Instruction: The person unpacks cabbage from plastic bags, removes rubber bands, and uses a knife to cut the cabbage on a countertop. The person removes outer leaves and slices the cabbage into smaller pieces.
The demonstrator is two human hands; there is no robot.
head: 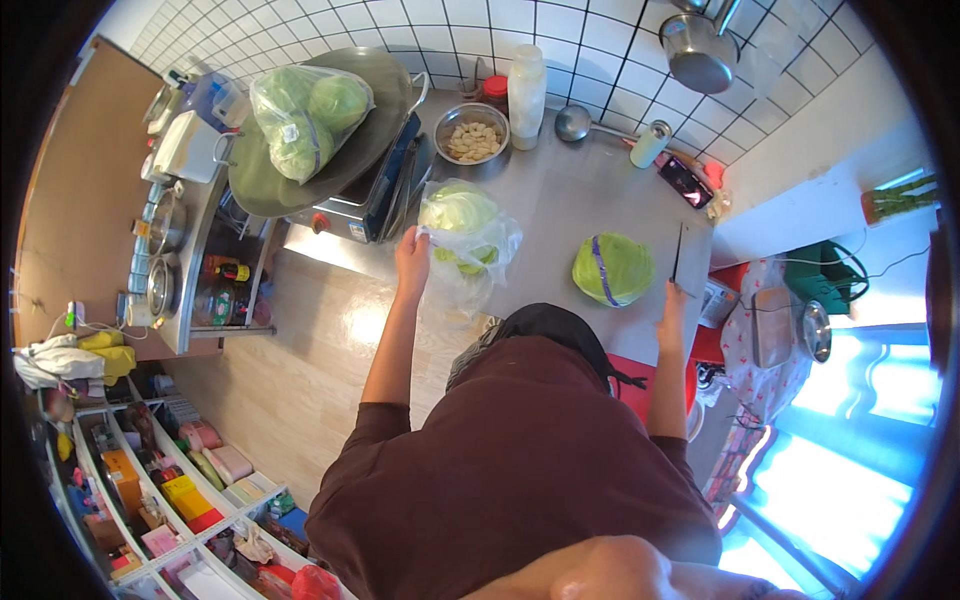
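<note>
My left hand (412, 253) pinches the edge of a clear plastic bag (504, 236), which lies around a pale green cabbage (459, 208) with loose green leaves beside it. Across the steel counter, my right hand (674, 294) grips a cleaver (691, 256) by its handle, its blade pointing away from me at the counter's right end. Between my hands sits a whole green cabbage (627, 266) with a purple band around it, touching neither hand. More cabbages in a clear bag (296, 127) rest in a large wok at the upper left.
Along the tiled wall stand a steel bowl of peeled garlic cloves (472, 142), a white bottle (526, 97), a ladle (574, 124), a light green bottle (651, 144) and a phone (685, 182). The wok (352, 161) sits over a gas stove (352, 214). A saucepan (700, 56) hangs above.
</note>
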